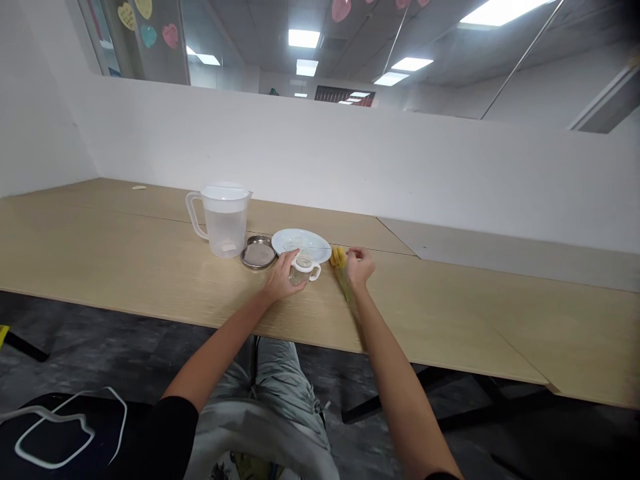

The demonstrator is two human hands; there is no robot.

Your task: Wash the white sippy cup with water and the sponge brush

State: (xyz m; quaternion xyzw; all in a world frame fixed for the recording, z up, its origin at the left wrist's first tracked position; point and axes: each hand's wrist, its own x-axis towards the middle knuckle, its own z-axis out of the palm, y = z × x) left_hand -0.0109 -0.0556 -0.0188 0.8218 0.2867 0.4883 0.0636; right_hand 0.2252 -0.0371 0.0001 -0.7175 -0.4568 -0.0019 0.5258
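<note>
L hand (279, 279) wrapped round clear mug w/ white handle (303, 269) at front edge of white plate (301, 243); R hand (360, 265) fingers pinched narrow on yellow sponge brush (339, 262), just right of plate.

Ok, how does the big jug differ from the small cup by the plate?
The clear plastic jug is far larger than the small cup. The jug stands untouched, while the left hand grips the cup. The jug's handle points left, the cup's right. Both are see-through with pale handles.
</note>
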